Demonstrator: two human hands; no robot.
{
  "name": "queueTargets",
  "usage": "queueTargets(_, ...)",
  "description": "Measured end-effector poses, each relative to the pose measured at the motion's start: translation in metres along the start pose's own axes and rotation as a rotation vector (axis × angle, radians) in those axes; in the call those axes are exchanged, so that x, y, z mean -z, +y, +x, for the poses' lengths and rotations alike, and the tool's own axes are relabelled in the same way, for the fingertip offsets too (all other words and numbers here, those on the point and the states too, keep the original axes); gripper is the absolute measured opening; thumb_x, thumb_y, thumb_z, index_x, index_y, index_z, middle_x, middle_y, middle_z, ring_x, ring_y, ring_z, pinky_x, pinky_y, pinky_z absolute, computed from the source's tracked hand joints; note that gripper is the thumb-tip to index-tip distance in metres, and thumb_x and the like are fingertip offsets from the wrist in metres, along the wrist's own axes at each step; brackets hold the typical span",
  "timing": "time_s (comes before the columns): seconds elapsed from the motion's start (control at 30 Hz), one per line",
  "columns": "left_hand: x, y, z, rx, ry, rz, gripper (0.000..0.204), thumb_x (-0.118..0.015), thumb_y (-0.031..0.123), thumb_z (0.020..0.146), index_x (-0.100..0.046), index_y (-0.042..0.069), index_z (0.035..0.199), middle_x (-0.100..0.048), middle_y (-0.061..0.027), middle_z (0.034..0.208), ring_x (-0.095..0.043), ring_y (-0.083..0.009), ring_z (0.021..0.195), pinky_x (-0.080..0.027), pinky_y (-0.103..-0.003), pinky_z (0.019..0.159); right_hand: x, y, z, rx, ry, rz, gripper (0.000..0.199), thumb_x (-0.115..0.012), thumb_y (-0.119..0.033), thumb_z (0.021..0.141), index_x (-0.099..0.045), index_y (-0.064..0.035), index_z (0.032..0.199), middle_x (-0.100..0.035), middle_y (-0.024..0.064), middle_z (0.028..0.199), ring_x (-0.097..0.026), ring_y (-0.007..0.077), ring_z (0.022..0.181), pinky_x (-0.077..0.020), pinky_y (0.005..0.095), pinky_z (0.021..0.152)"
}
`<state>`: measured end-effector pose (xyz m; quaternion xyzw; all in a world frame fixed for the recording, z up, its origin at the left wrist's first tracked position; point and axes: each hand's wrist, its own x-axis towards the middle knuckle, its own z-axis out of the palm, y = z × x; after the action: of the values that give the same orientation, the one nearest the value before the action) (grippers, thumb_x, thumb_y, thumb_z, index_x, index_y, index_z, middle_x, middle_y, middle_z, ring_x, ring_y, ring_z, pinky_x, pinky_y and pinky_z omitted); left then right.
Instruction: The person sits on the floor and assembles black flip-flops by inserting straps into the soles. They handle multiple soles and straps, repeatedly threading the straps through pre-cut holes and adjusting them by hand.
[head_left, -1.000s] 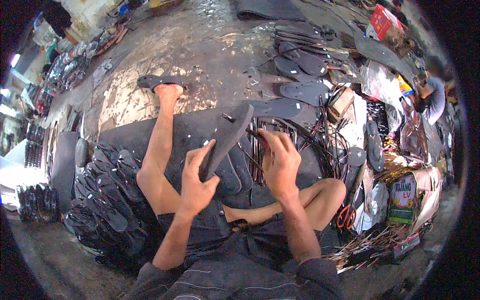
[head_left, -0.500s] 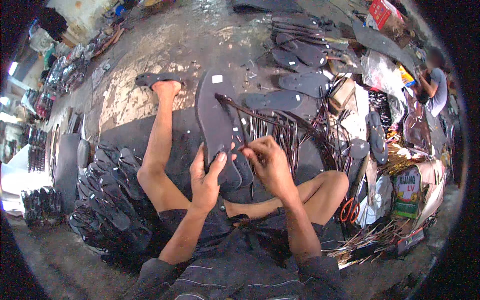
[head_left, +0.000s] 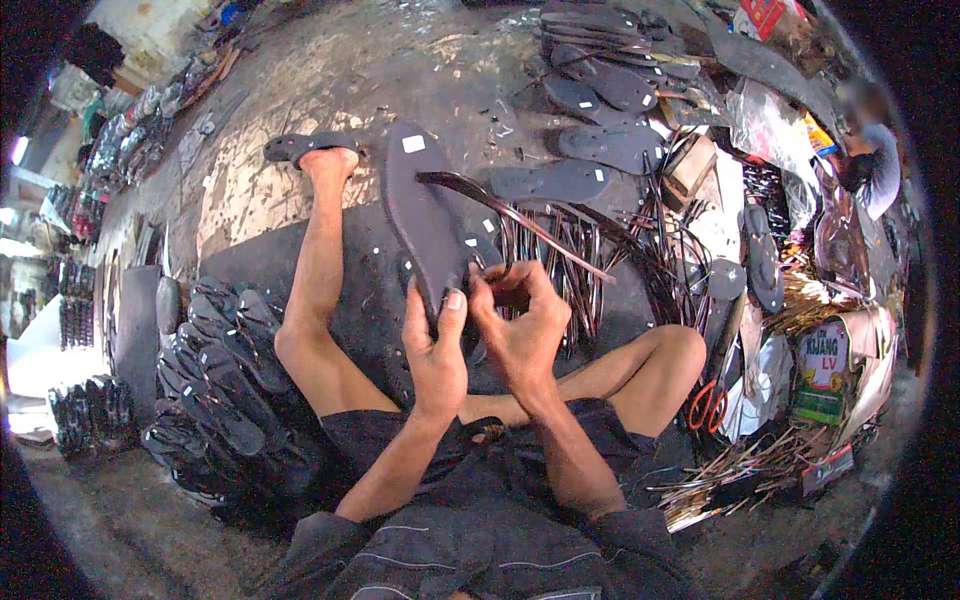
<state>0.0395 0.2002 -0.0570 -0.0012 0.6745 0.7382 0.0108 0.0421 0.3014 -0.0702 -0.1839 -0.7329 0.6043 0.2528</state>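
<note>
Bare floor ahead; strap pile right, sole stack left.

Dark sandal sole, centre of frame: matt charcoal black, with one small white square sticker near its upper end.
Strap crossing the sole: glossy dark brown to black.
Loose soles, upper right: dark grey, some with small white stickers.
Stacked soles, lower left: black.
Strap bundle, right of centre: black with pale glints.
Scissors, lower right: orange-red handles.
Carton, right edge: green with a yellow band.
Floor, top of frame: mottled grey-brown with pale worn patches.
Shorts, lower centre: dark grey with lighter stitching.
</note>
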Motion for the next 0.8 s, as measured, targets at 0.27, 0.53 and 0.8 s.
queueTargets(0.27,0.003,-0.001,0.002,0.003,-0.084,0.101,0.048,-0.061,0.023,0.113,-0.054,-0.005,0.152,-0.070,-0.0137,0.136,-0.065,-0.0211,0.121,-0.051,-0.035,0.108,0.014,0.030,0.012,-0.274,-0.260,0.423,0.013,-0.083,-0.005,0.100,-0.072,0.0003,0.094,-0.080,0.0086,0.103,-0.069,0.0087,0.078,-0.0581,0.0276,0.069)
queueTargets(0.53,0.033,-0.005,0.025,0.549,-0.320,-0.570,0.053,-0.057,0.021,0.110,-0.049,0.001,0.159,-0.066,-0.0199,0.148,-0.070,-0.0306,0.129,-0.059,-0.046,0.108,0.038,0.048,0.001,-0.712,-0.512,0.746,0.032,-0.061,-0.027,0.115,-0.071,-0.0050,0.136,-0.076,0.0006,0.098,-0.066,0.0068,0.077,-0.0526,0.0231,0.065)
queueTargets(0.8,0.052,-0.013,0.031,0.507,-0.337,-0.406,0.052,-0.059,0.018,0.106,-0.055,0.003,0.155,-0.070,-0.0162,0.144,-0.074,-0.0263,0.120,-0.062,-0.040,0.101,0.041,0.008,-0.001,0.174,-0.133,-0.059,0.028,-0.083,-0.006,0.096,-0.072,0.0000,0.120,-0.073,0.0021,0.091,-0.065,0.0141,0.077,-0.0553,0.0295,0.075)
